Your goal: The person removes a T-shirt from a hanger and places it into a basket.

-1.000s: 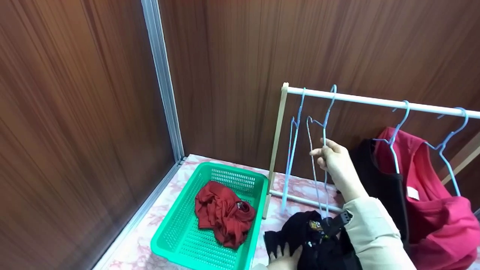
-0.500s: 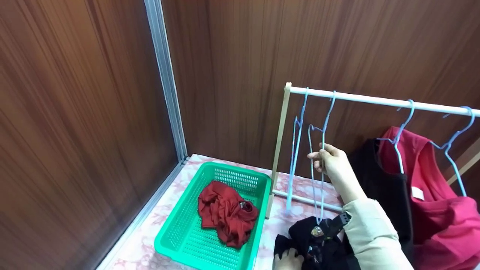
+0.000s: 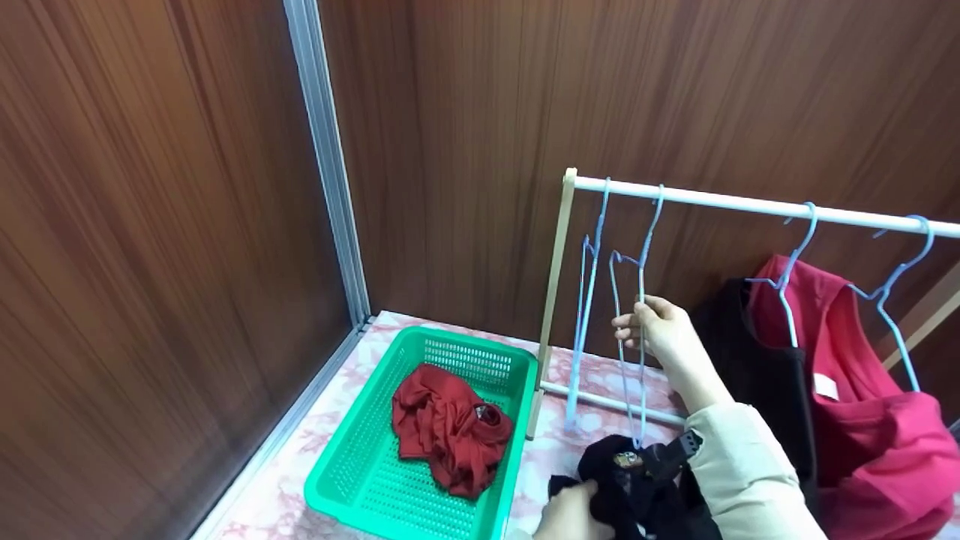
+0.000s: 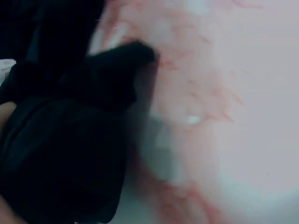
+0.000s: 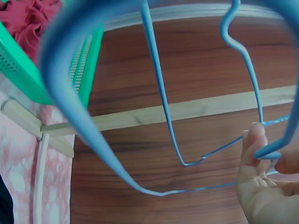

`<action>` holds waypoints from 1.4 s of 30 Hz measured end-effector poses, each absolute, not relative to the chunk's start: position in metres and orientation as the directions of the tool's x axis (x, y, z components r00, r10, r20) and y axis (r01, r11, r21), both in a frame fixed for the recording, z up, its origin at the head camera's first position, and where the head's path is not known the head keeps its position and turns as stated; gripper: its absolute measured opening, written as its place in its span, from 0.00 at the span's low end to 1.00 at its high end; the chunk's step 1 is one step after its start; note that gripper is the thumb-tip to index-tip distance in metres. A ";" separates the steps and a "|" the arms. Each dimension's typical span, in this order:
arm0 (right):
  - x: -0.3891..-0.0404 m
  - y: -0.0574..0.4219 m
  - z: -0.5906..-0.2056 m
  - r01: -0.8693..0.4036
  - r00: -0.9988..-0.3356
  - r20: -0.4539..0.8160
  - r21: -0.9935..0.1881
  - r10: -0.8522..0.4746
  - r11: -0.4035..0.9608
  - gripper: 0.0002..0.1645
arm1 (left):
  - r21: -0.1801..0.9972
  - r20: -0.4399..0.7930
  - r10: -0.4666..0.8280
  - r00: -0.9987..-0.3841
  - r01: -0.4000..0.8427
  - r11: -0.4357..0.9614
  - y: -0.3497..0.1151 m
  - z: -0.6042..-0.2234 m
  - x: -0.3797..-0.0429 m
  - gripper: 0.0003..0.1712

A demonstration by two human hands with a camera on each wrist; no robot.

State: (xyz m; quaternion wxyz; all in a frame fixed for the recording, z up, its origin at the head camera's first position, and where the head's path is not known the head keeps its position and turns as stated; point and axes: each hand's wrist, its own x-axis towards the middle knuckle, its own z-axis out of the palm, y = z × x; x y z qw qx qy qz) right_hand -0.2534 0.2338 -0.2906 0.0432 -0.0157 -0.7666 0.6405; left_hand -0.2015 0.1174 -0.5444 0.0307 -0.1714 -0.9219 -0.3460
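Basket (image 3: 379, 491) holds red cloth (image 3: 450, 427); right fingers (image 5: 255, 137) grip hanger (image 3: 642, 375), left fingers (image 3: 579, 501) apparently black cloth (image 4: 65, 154).

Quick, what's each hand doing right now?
Left hand: touching the black clothing; blurred, so whether it grips cannot be told.
Right hand: closed, holding a blue hanger.
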 end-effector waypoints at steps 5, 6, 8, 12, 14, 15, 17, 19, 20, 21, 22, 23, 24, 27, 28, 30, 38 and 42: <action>-0.253 0.237 -0.289 0.004 -0.997 0.015 -0.971 0.076 0.239 0.33 | 0.672 0.244 0.245 -0.938 0.346 0.655 0.112 -0.530 -0.210 0.27; -0.253 0.238 -0.288 0.010 -0.997 0.012 -0.963 0.081 0.269 0.33 | 0.689 0.248 0.229 -0.941 0.337 0.642 0.112 -0.527 -0.212 0.25; -0.252 0.239 -0.288 0.022 -0.994 0.015 -0.942 0.108 0.335 0.34 | 0.735 0.236 0.193 -0.952 0.305 0.606 0.111 -0.521 -0.215 0.24; -0.247 0.245 -0.282 0.063 -0.975 0.055 -0.858 0.214 0.510 0.36 | 0.811 0.213 0.121 -0.970 0.244 0.532 0.108 -0.504 -0.220 0.30; -0.244 0.249 -0.276 0.096 -0.962 0.070 -0.818 0.263 0.567 0.37 | 0.836 0.217 0.124 -0.968 0.250 0.488 0.105 -0.495 -0.224 0.35; -0.241 0.251 -0.274 0.109 -0.957 0.075 -0.804 0.282 0.584 0.37 | 0.834 0.236 0.131 -0.963 0.269 0.481 0.102 -0.491 -0.227 0.37; -0.236 0.255 -0.268 0.128 -0.951 0.076 -0.785 0.300 0.606 0.38 | 0.824 0.263 0.148 -0.954 0.301 0.480 0.096 -0.482 -0.232 0.40; -0.231 0.259 -0.263 0.129 -0.948 0.081 -0.784 0.306 0.607 0.39 | 0.821 0.272 0.157 -0.950 0.314 0.477 0.088 -0.474 -0.238 0.36; -0.228 0.262 -0.260 0.124 -0.949 0.086 -0.784 0.304 0.608 0.38 | 0.822 0.266 0.150 -0.952 0.305 0.480 0.085 -0.470 -0.241 0.35; -0.226 0.264 -0.258 0.115 -0.950 0.092 -0.784 0.298 0.610 0.38 | 0.811 0.273 0.139 -0.952 0.306 0.499 0.082 -0.467 -0.244 0.35; -0.223 0.267 -0.255 0.106 -0.951 0.099 -0.783 0.291 0.613 0.38 | 0.817 0.264 0.125 -0.956 0.291 0.498 0.078 -0.464 -0.247 0.34; -0.220 0.270 -0.252 0.094 -0.951 0.113 -0.782 0.288 0.616 0.38 | 0.824 0.261 0.107 -0.959 0.280 0.492 0.075 -0.461 -0.250 0.33; -0.218 0.274 -0.250 0.080 -0.951 0.126 -0.782 0.282 0.618 0.38 | 0.828 0.256 0.084 -0.963 0.263 0.495 0.072 -0.458 -0.253 0.32; -0.209 0.285 -0.245 0.039 -0.944 0.181 -0.768 0.275 0.639 0.37 | 0.867 0.251 0.019 -0.968 0.233 0.440 0.063 -0.451 -0.260 0.30; -0.207 0.290 -0.245 0.026 -0.940 0.204 -0.757 0.275 0.653 0.36 | 0.883 0.245 -0.007 -0.970 0.220 0.414 0.059 -0.448 -0.262 0.30; -0.202 0.300 -0.244 0.002 -0.929 0.250 -0.732 0.272 0.682 0.35 | 0.914 0.232 -0.055 -0.971 0.199 0.353 0.051 -0.444 -0.266 0.29; -0.191 0.336 -0.251 -0.034 -0.842 0.366 -0.769 0.396 0.638 0.30 | 0.990 0.134 -0.137 -0.981 0.125 0.071 0.023 -0.430 -0.277 0.32; -0.191 0.346 -0.258 0.053 -0.837 0.318 -0.764 0.446 0.643 0.32 | 0.993 0.019 -0.095 -0.995 0.030 -0.112 0.011 -0.426 -0.279 0.36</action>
